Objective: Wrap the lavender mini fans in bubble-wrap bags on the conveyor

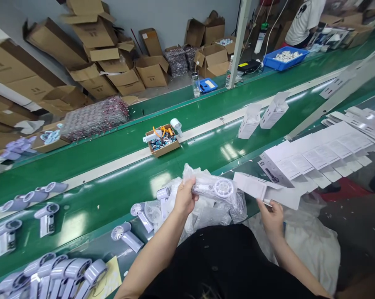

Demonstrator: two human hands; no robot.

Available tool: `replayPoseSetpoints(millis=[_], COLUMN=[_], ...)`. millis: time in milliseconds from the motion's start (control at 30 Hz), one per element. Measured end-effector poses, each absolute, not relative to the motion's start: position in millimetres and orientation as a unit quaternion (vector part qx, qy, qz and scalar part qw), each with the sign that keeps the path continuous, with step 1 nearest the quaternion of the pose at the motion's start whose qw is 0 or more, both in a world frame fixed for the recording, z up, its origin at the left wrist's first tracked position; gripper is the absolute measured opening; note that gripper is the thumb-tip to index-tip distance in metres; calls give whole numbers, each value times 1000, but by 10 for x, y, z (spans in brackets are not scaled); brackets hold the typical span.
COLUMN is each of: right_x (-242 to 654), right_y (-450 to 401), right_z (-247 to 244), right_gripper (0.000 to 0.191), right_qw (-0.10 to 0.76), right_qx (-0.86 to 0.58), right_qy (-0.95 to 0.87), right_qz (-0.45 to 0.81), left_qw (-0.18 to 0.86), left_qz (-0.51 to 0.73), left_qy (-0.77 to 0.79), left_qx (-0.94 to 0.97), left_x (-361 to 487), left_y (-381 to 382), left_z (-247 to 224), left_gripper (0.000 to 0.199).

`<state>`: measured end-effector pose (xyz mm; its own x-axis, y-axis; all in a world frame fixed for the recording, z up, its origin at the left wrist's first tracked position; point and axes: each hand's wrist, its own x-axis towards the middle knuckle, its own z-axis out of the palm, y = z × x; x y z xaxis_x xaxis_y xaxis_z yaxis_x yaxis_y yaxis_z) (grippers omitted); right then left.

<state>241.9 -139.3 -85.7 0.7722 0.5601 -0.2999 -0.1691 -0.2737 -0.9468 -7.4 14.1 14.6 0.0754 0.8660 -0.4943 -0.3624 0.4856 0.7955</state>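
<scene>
Left hand [185, 197]: fingers closed round handle end of bagged fan, thumb on top.
Bagged fan [210, 187]: lavender, handheld, in clear plastic; held above worktop's near edge, round head pointing right toward open carton.
Right hand [272, 218]: thumb and fingertips pinched narrow on near edge of open carton.
Open carton [250, 185]: white, tilted, just right of bagged fan; can't tell if bag touches it.
Clear bags [206, 214]: crumpled heap on worktop [95, 250], near edge, under left hand and bagged fan.
Loose fans [127, 236]: three lavender ones on worktop, left of and beside the heap.
Fan pile [67, 270]: overlapping row, worktop's near left corner; yellow sheet [111, 276] partly beneath.
Belt [112, 199]: green, along worktop's far edge; more lavender fans [47, 218] at its left end.
Carton row [312, 155]: white, overlapping, worktop's right end; front one shows printed fan.
Upright cartons [249, 122]: two on belt toward its far edge, bags poking from tops.
Small cardboard box [164, 150]: at belt's far edge, small parts and orange-handled tool inside; pale fan [176, 126] beside its right corner.
Blue tray [285, 62]: white pieces inside, beyond belt, upper right; person in white shirt [306, 23] behind.
</scene>
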Motion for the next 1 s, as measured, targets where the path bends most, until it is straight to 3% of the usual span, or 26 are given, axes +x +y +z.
replayPoseSetpoints(millis=[133, 233, 333, 433, 533, 700, 833, 1000], right_x=[2387, 2364, 2328, 2291, 2209, 2014, 2021, 2150], right_y=[-1185, -869, -601, -416, -279, -160, -219, -301], right_z=[-649, -641, -747, -880, -964, -997, -1042, -1039], right_gripper=[33, 50, 54, 50, 53, 48, 45, 67], right_qw=[458, 417, 396, 397, 424, 464, 478, 485], right_qx=[-756, -699, -667, -637, -611, -619, -612, -643], right_qy=[-437, -562, -619, -657, -668, -633, -628, -564], right_qz=[167, 148, 120, 75, 37, 23, 49, 181], left_qw=[724, 655, 398, 107, -31, -55, -9, 41], left_qz=[432, 429, 441, 376, 283, 231, 158, 119], left_qy=[462, 461, 486, 459, 455, 551, 429, 481], left_qx=[275, 418, 640, 798, 844, 800, 889, 868], left_x=[147, 386, 495, 507, 543, 712, 878, 971], left_y=[175, 193, 220, 256, 326, 403, 411, 561], left_z=[176, 139, 110, 188, 343, 495, 560, 580], left_gripper=[44, 39, 27, 18, 17, 15, 11, 21])
